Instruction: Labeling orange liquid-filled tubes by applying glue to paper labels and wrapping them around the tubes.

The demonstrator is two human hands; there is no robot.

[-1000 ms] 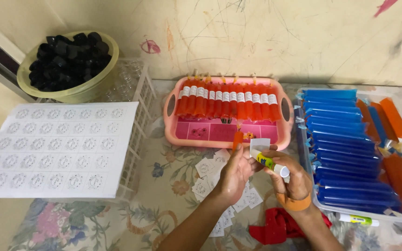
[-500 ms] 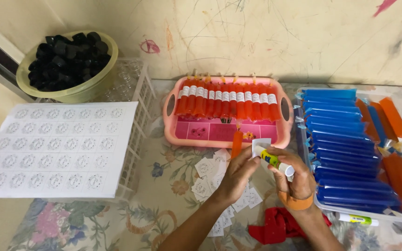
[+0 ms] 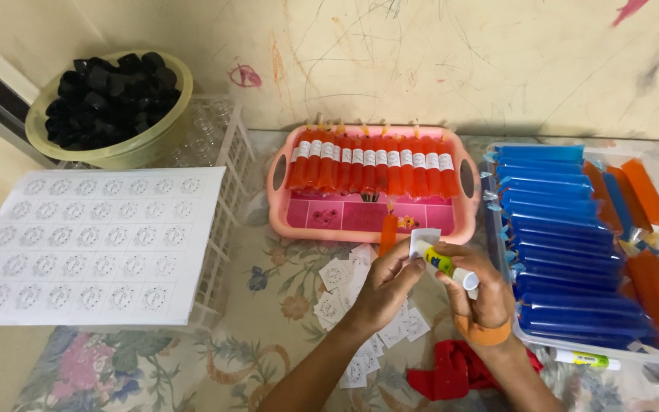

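Near edge: red cloth [image 3: 451, 374] on the flowered tablecloth [image 3: 268, 336], with a second glue stick [image 3: 585, 358] lying to its right.

Just beyond: cut paper labels [image 3: 345, 286] scattered under the hands.

Centre: left hand [image 3: 387, 286], fingers pressed together, pinching a small white label [image 3: 423, 242] and an orange filled tube [image 3: 388, 234] behind it. Right hand [image 3: 478, 286], fingers closed around a glue stick [image 3: 451, 267], its tip touching the label.

Right: clear bin [image 3: 497, 252] of blue tubes [image 3: 566, 252] and orange tubes [image 3: 650, 282].

Left: uncut label sheet [image 3: 93, 240] resting on a white wire rack [image 3: 226, 221].

Farther: pink tray [image 3: 291, 221] holding a row of labelled orange tubes [image 3: 371, 168].

Far left: green bowl [image 3: 127, 149] of black caps [image 3: 104, 95], against the wall [image 3: 421, 61].
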